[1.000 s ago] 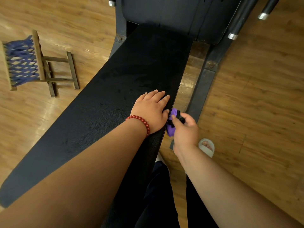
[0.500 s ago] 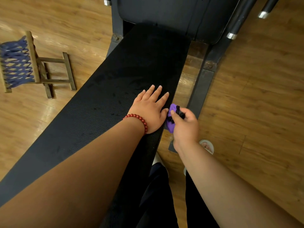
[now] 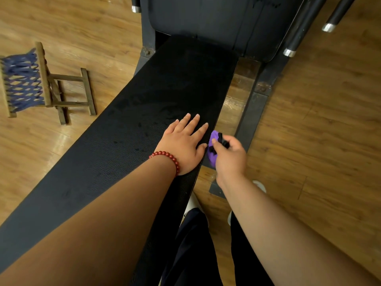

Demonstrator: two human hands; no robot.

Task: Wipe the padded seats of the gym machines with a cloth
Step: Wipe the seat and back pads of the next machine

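A long black padded bench seat [image 3: 132, 129] runs from the lower left up to the machine's dark back pad [image 3: 206, 19]. My left hand [image 3: 183, 145], with a red bead bracelet on the wrist, lies flat on the pad near its right edge, fingers straight. My right hand [image 3: 231, 159] grips a bunched purple cloth [image 3: 212, 155] with black marks and holds it against the bench's right side edge, just beside my left thumb. Most of the cloth is hidden by my fingers.
A small wooden folding stool [image 3: 41, 85] with blue woven straps stands on the wood floor to the left. The machine's dark steel frame [image 3: 251, 112] runs along the right of the bench. Black bars with chrome ends [image 3: 290, 51] stick out at the upper right. My feet are below.
Both hands have shifted a little further along the bench toward the back pad, the right one sliding the cloth along the side edge. The grip on the cloth is the same.
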